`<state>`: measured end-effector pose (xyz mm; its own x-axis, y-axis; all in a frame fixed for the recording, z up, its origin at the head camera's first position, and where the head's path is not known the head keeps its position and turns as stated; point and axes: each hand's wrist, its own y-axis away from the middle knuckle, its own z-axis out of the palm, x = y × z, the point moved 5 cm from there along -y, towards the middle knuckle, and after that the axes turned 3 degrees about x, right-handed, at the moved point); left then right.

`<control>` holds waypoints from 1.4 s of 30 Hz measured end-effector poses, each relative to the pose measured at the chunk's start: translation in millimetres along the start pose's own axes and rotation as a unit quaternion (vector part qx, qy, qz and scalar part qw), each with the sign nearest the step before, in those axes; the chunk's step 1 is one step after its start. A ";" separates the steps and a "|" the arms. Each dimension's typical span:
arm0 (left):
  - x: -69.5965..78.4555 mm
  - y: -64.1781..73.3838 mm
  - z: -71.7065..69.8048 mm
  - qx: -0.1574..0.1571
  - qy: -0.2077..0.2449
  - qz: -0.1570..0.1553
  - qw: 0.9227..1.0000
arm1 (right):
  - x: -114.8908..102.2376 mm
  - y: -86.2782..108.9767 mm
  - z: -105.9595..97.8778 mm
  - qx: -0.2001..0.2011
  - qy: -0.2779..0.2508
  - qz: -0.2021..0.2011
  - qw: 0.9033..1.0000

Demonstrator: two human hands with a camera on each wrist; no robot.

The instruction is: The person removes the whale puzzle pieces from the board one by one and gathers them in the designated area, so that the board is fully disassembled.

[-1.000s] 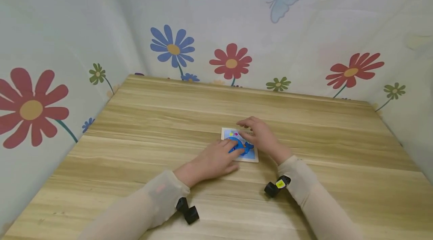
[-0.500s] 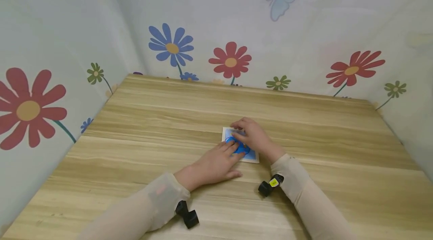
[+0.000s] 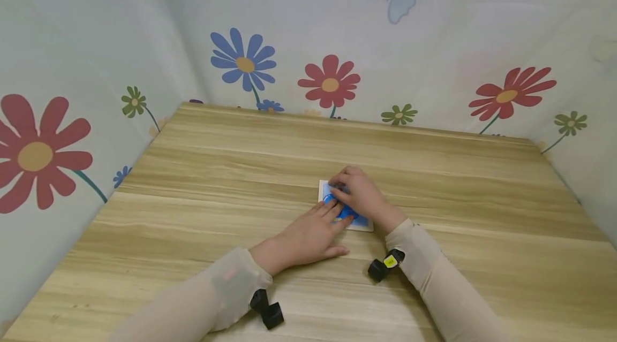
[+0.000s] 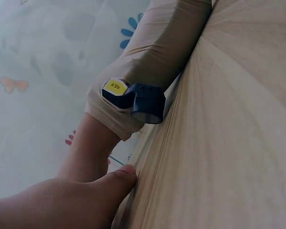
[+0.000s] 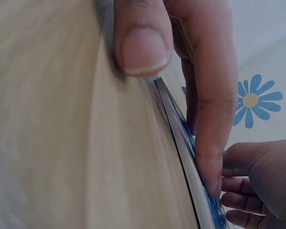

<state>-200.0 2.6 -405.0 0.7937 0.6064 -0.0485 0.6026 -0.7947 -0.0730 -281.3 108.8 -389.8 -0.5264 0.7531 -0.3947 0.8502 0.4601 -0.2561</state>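
Observation:
A small square picture board (image 3: 362, 223) with a pale border and a blue whale on light blue lies flat on the table. My left hand (image 3: 310, 232) rests across its near left part, fingers extended and slightly spread, thumb on the wood. Bent over the upper right part is my right hand (image 3: 361, 195), which hides that corner. In the right wrist view, its index finger (image 5: 212, 109) touches the blue face of the board, while the thumb (image 5: 143, 50) stands apart from the finger. I see nothing between them. Much of the whale is covered by the hands.
The wood-grain table (image 3: 193, 171) extends around the board on all sides. Behind it hangs a white cloth (image 3: 308, 5) printed with flowers and a butterfly. Black wrist cameras (image 3: 273, 315) protrude from both beige sleeves.
My right hand has moved left and farther over the board, covering more of its upper part. The left hand has shifted slightly, with its fingers still on the board.

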 end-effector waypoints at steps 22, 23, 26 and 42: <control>-0.1 0.6 -1.0 -0.027 0.048 -0.008 0.998 | -4.3 -0.3 -2.3 -0.018 -0.021 0.010 1.000; -0.2 0.5 -0.7 -0.026 0.048 -0.007 0.998 | -4.3 -0.3 -2.5 -0.016 -0.024 0.010 1.000; -0.8 0.1 0.3 -0.022 0.045 -0.006 0.999 | -3.3 -1.1 -2.6 -0.009 -0.039 0.006 0.999; -5.6 -2.1 -0.5 0.009 -0.001 0.010 1.000 | 7.7 -3.1 -11.6 0.040 -0.166 0.079 0.982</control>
<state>-205.7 0.9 -404.0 0.8050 0.5910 -0.0520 0.5856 -0.8055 -0.0907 -287.8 118.6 -381.8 -0.3741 0.6111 -0.6976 0.9248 0.3016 -0.2317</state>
